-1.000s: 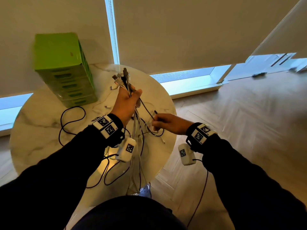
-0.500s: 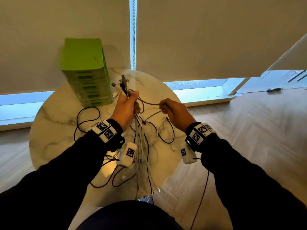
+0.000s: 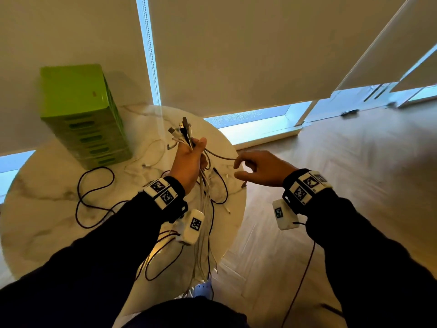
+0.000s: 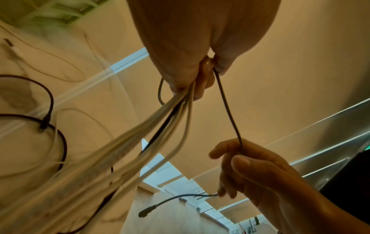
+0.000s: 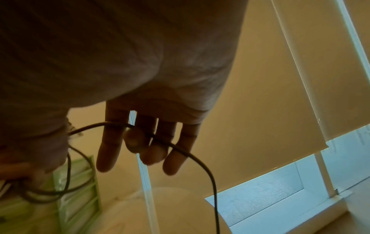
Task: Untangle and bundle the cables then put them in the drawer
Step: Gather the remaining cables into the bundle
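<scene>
My left hand (image 3: 189,162) is raised over the round marble table (image 3: 47,209) and grips a bundle of white and dark cables (image 3: 204,209). Their plugs (image 3: 182,130) stick up above the fist, and the rest hangs past the table edge. One thin grey cable (image 3: 220,157) runs from that fist rightwards to my right hand (image 3: 264,171), which pinches it between thumb and fingers (image 5: 140,142). The left wrist view shows the same grey cable (image 4: 228,110) stretched between my left hand (image 4: 190,47) and my right hand (image 4: 260,174). The green drawer unit (image 3: 82,114), drawers closed, stands at the table's back left.
A black cable (image 3: 94,192) lies looped on the table left of my arm, and a thin white cable (image 3: 151,157) lies near the drawer unit. More loose ends (image 3: 222,185) lie by the right rim. Beige blinds (image 3: 236,55) hang behind; wood floor (image 3: 331,162) is to the right.
My right hand rose from the table to the bundle, took the grey cable, then moved right, drawing it out sideways. The left hand kept its grip on the bundle.
</scene>
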Tool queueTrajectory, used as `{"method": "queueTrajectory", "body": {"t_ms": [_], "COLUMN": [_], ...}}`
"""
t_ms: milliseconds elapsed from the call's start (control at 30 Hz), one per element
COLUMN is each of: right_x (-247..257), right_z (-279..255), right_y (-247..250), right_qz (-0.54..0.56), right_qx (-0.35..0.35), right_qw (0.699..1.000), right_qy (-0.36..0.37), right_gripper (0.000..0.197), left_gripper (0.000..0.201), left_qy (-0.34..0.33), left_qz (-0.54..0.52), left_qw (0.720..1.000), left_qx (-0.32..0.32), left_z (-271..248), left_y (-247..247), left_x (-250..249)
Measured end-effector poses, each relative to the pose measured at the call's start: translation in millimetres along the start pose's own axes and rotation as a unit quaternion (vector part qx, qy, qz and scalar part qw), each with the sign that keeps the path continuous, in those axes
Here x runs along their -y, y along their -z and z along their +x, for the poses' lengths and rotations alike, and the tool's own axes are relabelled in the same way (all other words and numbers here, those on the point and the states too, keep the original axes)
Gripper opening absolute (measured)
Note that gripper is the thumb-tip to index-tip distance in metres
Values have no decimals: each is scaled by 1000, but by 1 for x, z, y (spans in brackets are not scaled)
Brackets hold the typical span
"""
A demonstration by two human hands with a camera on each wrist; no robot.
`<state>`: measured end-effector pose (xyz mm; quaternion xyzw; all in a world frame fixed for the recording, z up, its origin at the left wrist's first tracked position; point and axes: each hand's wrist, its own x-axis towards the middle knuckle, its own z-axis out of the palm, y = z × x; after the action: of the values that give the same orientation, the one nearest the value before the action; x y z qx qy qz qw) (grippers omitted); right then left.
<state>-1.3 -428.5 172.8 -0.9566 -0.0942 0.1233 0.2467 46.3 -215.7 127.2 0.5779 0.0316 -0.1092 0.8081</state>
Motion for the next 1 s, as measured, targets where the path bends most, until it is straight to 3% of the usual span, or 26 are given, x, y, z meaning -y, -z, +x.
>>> {"method": "queueTrajectory", "body": {"t_ms": [100,233,300,367,400,467,500,567,633,667,767,833,1000], "right_x": [-7,-26,-55,-83,-90,-95,-90,-73,-48,-32,12,26,38], "right_z": [-17,-32,-37,-44,-49,-54,-53,-42,-24,-14,9,17,24], "right_y": [-13,-33,-43,-52,-56,-66,-69,-76,-85,-90,-102,-101,-88], "right_qz": [-14,-7,-11,-77,-124,-184,-170,-94,7,53,126,121,131], "right_qx": [21,-102,-104,20,106,239,263,212,138,119,94,66,-18], "right_qw": [998,991,984,969,946,889,881,928,979,988,987,989,987], "right_qy": [-56,-91,-146,-233,-280,-343,-356,-293,-147,-82,27,50,91], "right_gripper": [34,25,28,29,30,58,80,106,99,90,55,36,11], "left_gripper": [27,26,24,28,30,34,34,34,33,33,31,31,31], "left_qy": [24,23,30,40,45,58,63,69,75,74,62,44,5], "left_qz": [31,29,5,-15,-24,-43,-52,-62,-68,-68,-50,-29,49], "left_qw": [999,998,998,998,998,996,996,994,992,992,995,997,999], "left_qx": [28,52,48,40,40,43,47,59,69,71,67,59,2], "left_z": [-4,-6,-4,-2,-1,-2,-3,-6,-8,-8,-5,-3,4], "left_y": [-13,-20,-15,-7,-4,1,2,2,0,-1,5,12,33], "left_x": [7,12,9,6,5,4,4,6,7,8,9,9,15]}}
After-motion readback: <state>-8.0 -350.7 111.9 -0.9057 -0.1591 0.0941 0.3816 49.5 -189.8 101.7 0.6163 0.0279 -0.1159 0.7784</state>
